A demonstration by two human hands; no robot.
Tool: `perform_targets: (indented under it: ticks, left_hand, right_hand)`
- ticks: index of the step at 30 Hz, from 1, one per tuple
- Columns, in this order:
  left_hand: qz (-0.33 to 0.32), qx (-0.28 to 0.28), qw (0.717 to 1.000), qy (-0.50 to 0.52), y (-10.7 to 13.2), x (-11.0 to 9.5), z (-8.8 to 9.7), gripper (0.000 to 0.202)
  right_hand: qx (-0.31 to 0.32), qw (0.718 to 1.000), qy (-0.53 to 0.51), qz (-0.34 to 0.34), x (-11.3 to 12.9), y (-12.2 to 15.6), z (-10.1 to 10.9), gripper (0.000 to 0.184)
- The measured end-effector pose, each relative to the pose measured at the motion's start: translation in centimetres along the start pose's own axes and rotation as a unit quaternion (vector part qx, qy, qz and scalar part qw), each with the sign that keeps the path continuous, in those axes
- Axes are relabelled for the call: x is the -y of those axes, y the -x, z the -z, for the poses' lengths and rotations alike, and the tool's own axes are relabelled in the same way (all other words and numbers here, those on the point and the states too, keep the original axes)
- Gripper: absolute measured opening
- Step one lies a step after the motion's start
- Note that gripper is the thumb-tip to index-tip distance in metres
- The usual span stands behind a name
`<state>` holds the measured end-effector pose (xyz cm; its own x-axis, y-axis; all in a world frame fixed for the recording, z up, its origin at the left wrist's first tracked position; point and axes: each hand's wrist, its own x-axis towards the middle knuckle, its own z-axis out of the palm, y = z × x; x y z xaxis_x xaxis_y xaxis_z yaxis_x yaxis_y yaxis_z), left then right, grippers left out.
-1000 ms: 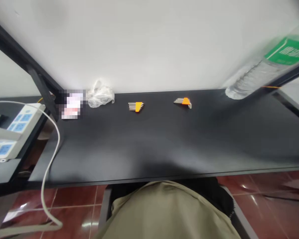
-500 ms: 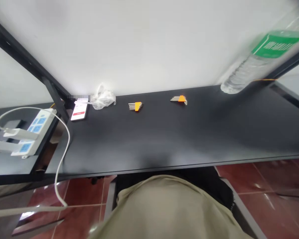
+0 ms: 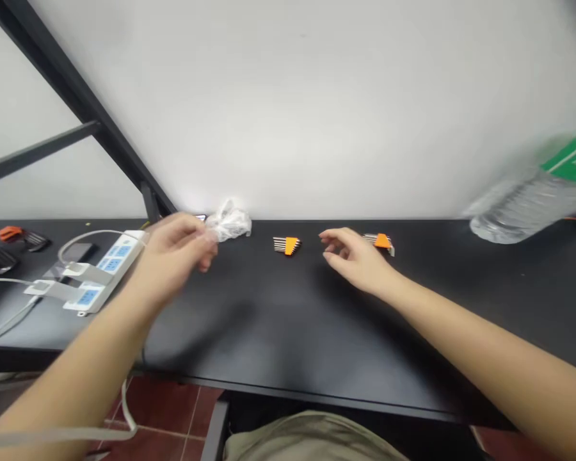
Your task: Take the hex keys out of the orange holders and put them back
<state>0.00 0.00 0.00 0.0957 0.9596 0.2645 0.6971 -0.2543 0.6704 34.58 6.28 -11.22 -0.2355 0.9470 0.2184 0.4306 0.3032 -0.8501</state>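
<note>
the black desk (image 3: 249, 288) carries a white power strip (image 3: 110, 259) at the left and a blurred water bottle (image 3: 532, 198) at the right. the left hand (image 3: 175, 253), loosely curled and empty, sits just before a crumpled plastic bag (image 3: 229, 221); the right hand (image 3: 355, 256), fingers slightly spread, nears an orange hex key set (image 3: 381, 241), beyond a yellow hex key set (image 3: 287, 245) (a hurried reach could scatter the keys).

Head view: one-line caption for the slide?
Left hand by a crumpled plastic bag, right hand by an orange-cased hex key set, another set between them, on a black workbench.
</note>
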Motion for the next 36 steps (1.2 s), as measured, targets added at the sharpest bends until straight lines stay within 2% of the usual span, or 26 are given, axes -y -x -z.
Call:
perform_targets:
  ticks: [2,3,4,5,7,11,15,20,23,27,31,36]
  left_hand:
    - [-0.057,0.130,0.990,-0.017,-2.9,0.6,-3.8,0.031]
    - [-0.096,0.183,0.978,-0.038,-4.4,1.0,-5.9,0.039]
    - [-0.147,0.212,0.963,-0.074,-5.8,1.6,-7.8,0.053]
    - [-0.182,0.217,0.953,-0.106,-7.1,2.2,-9.6,0.066]
    - [-0.206,0.214,0.943,-0.146,-9.2,3.5,-12.2,0.077]
    - [-0.198,0.253,0.941,-0.109,-11.5,5.8,-14.8,0.052]
    - [-0.207,0.234,0.949,-0.041,-12.0,7.1,-15.8,0.047]
    - [-0.244,0.251,0.937,-0.022,-12.0,7.0,-15.8,0.036]
    - [-0.251,0.252,0.935,0.003,-12.0,6.4,-15.2,0.032]
    - [-0.233,0.259,0.936,0.055,-11.9,5.7,-14.0,0.037]
    - [-0.231,0.286,0.928,0.055,-11.8,5.2,-12.9,0.033]
    - [-0.241,0.274,0.931,-0.005,-11.3,4.4,-11.7,0.032]
  right_hand:
    - [0.012,0.999,0.035,0.006,-0.9,-2.0,-2.0,0.053]
    - [0.016,0.999,0.043,0.001,-1.4,-3.0,-2.9,0.062]
    - [0.025,0.999,0.041,-0.006,-1.9,-3.9,-3.8,0.066]
    - [0.029,0.999,0.039,-0.014,-2.3,-4.7,-4.5,0.069]
    - [0.026,0.999,0.042,-0.021,-3.1,-5.5,-5.5,0.070]
    - [0.057,0.993,0.098,0.031,-3.3,-5.5,-5.9,0.069]
    - [0.073,0.993,0.089,0.018,-2.9,-5.5,-5.6,0.066]
    - [0.136,0.988,-0.061,-0.043,-2.7,-5.9,-4.4,0.059]
    - [0.177,0.962,-0.185,-0.091,-2.0,-5.9,-3.8,0.056]
    - [0.206,0.901,-0.350,-0.154,-0.9,-5.4,-4.3,0.059]
    - [0.195,0.885,-0.385,-0.173,-0.1,-5.0,-5.2,0.063]
    - [0.187,0.883,-0.394,-0.176,0.5,-4.7,-5.6,0.060]
